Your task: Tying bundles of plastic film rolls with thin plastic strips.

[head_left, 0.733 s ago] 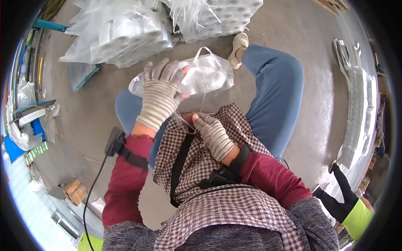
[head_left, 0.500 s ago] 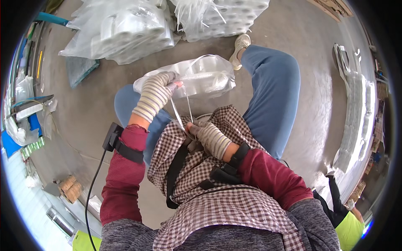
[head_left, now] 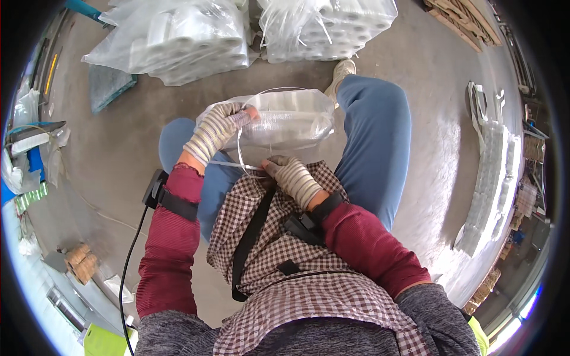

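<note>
From the head camera, the right grip [head_left: 290,173], in a soft striped glove [head_left: 303,187], pinches a thin, bendy white strap [head_left: 233,165]. The left grip [head_left: 218,126] is at the edge of a shiny, see-through bundle [head_left: 291,118] between the legs [head_left: 377,142]; I can't tell if it's closed. Big crinkly bags [head_left: 178,29] of round rolls [head_left: 205,46] sit ahead on the smooth gray floor [head_left: 142,142].

Bag [head_left: 291,121] between knees [head_left: 383,98], bagged rolls [head_left: 190,47] ahead, strips [head_left: 490,178] right

Near, there are two gloved hands [head_left: 297,183] and one clear bag [head_left: 294,121]. Far off stand two wrapped bundles [head_left: 187,50], with one bluish slab [head_left: 108,88] at left.
</note>
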Motion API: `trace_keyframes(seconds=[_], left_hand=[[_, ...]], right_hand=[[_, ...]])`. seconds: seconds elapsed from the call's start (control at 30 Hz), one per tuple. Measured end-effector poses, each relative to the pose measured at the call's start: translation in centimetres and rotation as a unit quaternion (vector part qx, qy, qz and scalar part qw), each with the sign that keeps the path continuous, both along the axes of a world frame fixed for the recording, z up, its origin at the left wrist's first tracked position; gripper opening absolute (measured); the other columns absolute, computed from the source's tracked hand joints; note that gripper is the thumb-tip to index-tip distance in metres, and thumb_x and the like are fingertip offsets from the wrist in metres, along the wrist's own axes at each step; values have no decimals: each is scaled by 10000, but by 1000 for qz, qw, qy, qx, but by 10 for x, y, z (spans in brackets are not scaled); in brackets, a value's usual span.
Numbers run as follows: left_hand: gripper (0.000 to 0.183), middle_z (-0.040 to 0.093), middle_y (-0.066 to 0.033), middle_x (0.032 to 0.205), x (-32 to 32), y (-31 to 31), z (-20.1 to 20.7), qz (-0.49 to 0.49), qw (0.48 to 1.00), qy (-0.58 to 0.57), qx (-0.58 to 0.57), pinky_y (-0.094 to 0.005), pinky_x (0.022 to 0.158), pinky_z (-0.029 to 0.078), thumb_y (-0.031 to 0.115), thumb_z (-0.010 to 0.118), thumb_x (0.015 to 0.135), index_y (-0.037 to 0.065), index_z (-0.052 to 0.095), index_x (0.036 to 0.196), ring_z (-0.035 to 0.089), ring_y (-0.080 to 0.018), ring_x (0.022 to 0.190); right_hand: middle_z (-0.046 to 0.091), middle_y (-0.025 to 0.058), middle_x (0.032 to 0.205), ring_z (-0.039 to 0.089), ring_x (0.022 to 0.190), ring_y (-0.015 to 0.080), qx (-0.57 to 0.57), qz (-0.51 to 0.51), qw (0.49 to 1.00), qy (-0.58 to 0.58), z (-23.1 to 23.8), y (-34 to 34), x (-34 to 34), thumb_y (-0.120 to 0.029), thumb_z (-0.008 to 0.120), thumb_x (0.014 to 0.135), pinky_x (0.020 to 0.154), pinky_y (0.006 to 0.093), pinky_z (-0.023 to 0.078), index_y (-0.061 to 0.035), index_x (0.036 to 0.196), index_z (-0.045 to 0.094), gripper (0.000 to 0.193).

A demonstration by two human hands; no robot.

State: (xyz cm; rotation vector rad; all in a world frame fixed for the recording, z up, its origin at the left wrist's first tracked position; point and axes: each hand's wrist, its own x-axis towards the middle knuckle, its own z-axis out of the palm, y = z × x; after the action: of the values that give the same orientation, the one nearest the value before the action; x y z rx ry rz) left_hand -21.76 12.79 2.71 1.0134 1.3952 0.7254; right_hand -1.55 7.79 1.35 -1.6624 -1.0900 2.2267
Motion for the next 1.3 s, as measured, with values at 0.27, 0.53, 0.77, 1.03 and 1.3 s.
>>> trace_keyframes(seconds=[0.27,0.53,0.77,1.03,1.3], left_hand=[[449,523,15,585,-3,22,-5,66,987,38,-142,-263,558,369,474,494,858,74,615,695,443,-109,535],[422,594,-141,618,0,7,0,-71,959,274,-23,-353,632,442,373,451,881,34,626,699,564,-257,601],[361,610,-84,660,-24,-1,-42,-154,957,234,80,-355,629,437,362,487,870,86,659,714,558,-215,602],[264,607,-35,721,-20,3,8,20,970,-50,-236,-279,592,449,276,594,833,65,639,681,544,-140,599],[319,596,-12,686,-19,-2,-4,5,957,-60,-285,-285,676,445,346,532,867,101,661,709,549,-135,691]], right_hand=[[557,31,619,511,486,114,124,43,988,-84,-6,-4,-1,-214,544,888,416,264,397,-31,890,596,190],[565,55,603,490,501,116,186,-12,978,-90,25,29,-5,-173,564,859,477,252,391,9,863,617,190],[589,74,665,538,492,128,609,287,726,-139,14,37,12,-68,559,843,443,234,428,29,960,580,153],[576,212,710,552,639,370,393,152,893,-161,17,49,9,-329,616,795,615,415,439,-10,825,586,321],[622,134,692,605,642,253,491,298,766,-287,72,145,-30,-376,657,757,617,357,481,-2,701,617,380]])
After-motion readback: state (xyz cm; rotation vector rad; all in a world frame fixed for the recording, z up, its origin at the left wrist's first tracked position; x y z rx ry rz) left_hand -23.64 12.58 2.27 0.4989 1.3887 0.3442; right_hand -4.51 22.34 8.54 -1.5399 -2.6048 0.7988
